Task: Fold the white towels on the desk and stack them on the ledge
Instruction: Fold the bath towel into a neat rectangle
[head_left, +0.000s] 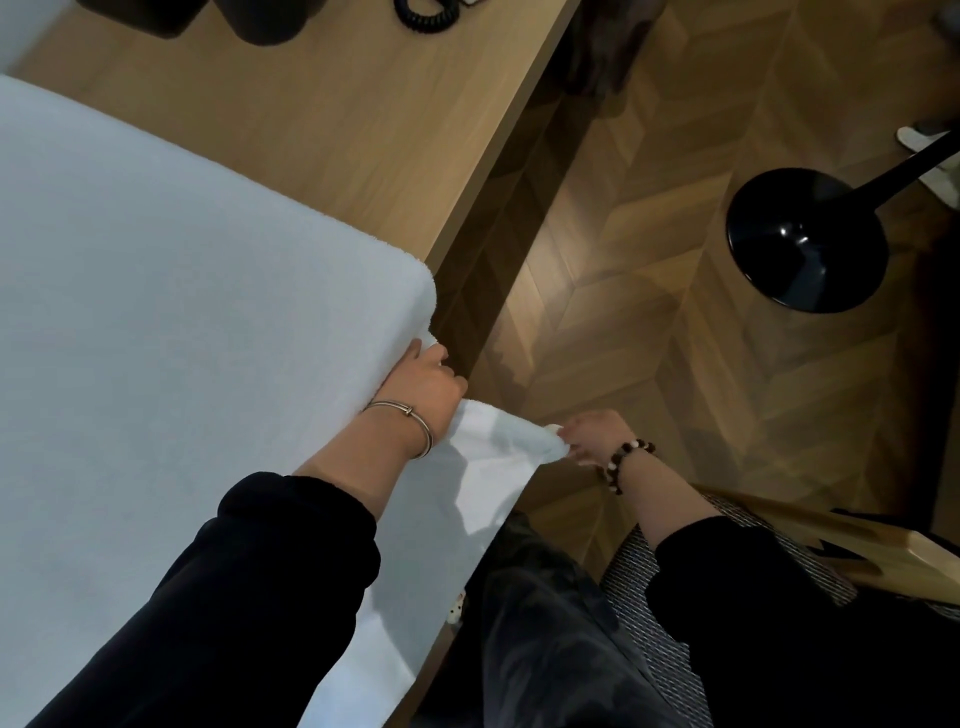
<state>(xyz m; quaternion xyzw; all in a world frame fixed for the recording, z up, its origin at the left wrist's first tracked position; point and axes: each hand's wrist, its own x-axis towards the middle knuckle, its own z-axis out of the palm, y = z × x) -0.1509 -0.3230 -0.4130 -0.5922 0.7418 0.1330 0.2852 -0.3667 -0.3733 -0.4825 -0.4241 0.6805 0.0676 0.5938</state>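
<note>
Running off the left and bottom edges, the white towel (182, 312) shows only in part. Two dark objects (228, 21) at the upper left are cut by the top edge and cannot be identified. A black coiled cord (426, 15) also leaves the top.

The left hand (423, 387), just left of centre, curls round the towel's folded edge at the desk's side, its fingertips hidden in the cloth. The right hand (592, 434), to its right and off the desk, pinches a towel corner between thumb and fingers. Its other fingers are hard to make out. The cloth hangs stretched between the two hands.

The towel lies flat on the desk (337, 114), covering the left half of the frame, with bare desk top at upper centre. The floor (649, 249) fills the right side. A round black stand base (805, 239) sits on it at centre right. A chair (644, 613) at the lower right is partly hidden by the right sleeve (753, 597).

The towel is thick, soft terry with a rounded fold. The desk is pale grained wood with a straight edge, and the floor is wood laid in chevrons. The base is glossy. The chair seat is finely woven in black and white, with a wooden frame. A thin metal bangle (410, 421) circles the left wrist and a beaded bracelet (626, 460) the right.
</note>
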